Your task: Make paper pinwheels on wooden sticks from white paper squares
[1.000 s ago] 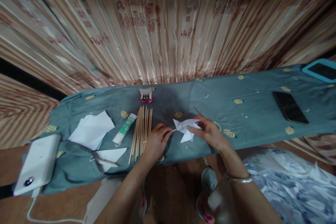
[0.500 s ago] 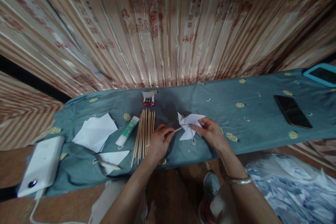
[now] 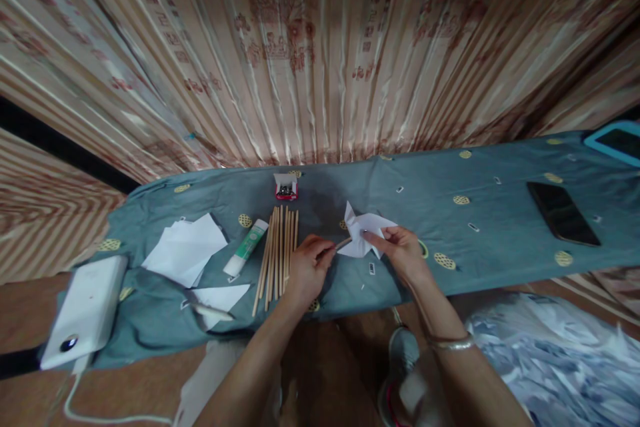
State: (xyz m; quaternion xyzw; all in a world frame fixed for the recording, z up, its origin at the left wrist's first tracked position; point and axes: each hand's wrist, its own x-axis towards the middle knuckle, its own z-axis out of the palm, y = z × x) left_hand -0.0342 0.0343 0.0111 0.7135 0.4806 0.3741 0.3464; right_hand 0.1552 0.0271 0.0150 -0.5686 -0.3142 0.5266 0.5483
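A white paper pinwheel is held over the table between my hands. My right hand pinches it, with the thumb at the pinwheel's middle and the fingers behind its right blade. My left hand is closed on a thin wooden stick, whose tip reaches the pinwheel's left side. Whether stick and paper are joined, I cannot see. A row of loose wooden sticks lies just left of my left hand. Beyond them stands a small open red box of dark metal pieces, perhaps thumbtacks.
A green-and-white glue stick, a stack of white paper and a pale pen-like tool on a paper piece lie to the left. A white power bank sits at the left end. A black phone lies at right.
The pinwheel has turned and tilted in my hands, so its blades point differently. My left hand still grips the stick close to it. The view has shifted slightly.
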